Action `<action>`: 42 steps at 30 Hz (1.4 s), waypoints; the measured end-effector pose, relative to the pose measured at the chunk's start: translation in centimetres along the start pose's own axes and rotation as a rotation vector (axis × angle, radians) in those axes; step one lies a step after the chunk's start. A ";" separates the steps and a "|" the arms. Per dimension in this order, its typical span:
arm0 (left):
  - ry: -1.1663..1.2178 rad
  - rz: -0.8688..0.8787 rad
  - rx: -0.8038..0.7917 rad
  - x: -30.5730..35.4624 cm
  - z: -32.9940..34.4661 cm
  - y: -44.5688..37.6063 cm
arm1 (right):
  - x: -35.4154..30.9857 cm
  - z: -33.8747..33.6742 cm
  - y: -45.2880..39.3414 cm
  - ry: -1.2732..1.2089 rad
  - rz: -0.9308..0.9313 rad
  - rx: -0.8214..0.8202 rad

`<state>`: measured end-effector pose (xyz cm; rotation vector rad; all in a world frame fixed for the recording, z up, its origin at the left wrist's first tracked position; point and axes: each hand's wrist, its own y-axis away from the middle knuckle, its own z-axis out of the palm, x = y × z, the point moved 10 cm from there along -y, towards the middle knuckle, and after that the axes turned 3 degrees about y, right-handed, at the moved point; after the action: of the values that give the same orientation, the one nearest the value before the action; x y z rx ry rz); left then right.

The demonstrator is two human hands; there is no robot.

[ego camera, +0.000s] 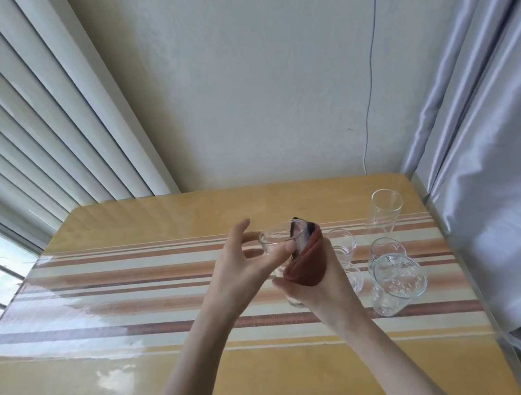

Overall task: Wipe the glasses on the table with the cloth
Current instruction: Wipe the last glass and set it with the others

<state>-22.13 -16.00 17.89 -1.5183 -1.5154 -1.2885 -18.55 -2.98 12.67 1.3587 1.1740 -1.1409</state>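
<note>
a small clear glass (pixel 276 241) is held up over the table (pixel 215 392), above the striped runner (pixel 113 289), w/ both hands on it. it is judged light, rigid and fragile; the smooth wall is likely slippery bare, esp. if damp, so it is best taken by the outer wall or near the rim w/ fingers spread, not pinched on the thin lip alone. the cloth (pixel 307 263), rust-brown w/ a dark and pale inner side, is soft and limp and will mould to the curve, giving grip as well as wipe.

left hand (pixel 246 268): raised from lower left, wrist bent slightly back, fingers part open and spread; the rim side of the glass is pinched lightly between thumb and fingertips, other fingers fanned clear. right hand (pixel 320 285): forearm brought in from lower right, fingers curled closed round the cloth, which is wrapped over them and pressed to the right side and into the mouth of the glass. how deep the cloth goes inside cannot be told.

the remaining glasses are stood on the runner at right: a tall tumbler (pixel 384 210) furthest back, a patterned glass (pixel 397 281) nearest, a mid one (pixel 385 249) just behind it, and small ones (pixel 344 242) partly hidden behind the right hand. whether these are wiped yet cannot be judged. a squeeze kept gentle is advised, as thin glass may crack under twist.
</note>
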 end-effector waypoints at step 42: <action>-0.152 0.021 0.183 -0.8 1.3 0.8 | -1.5 -1.2 1.6 0.342 -0.096 0.134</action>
<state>-20.99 -15.22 16.94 -1.5360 -1.6591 -1.0115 -17.05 -2.00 14.40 1.6623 1.4390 -1.0981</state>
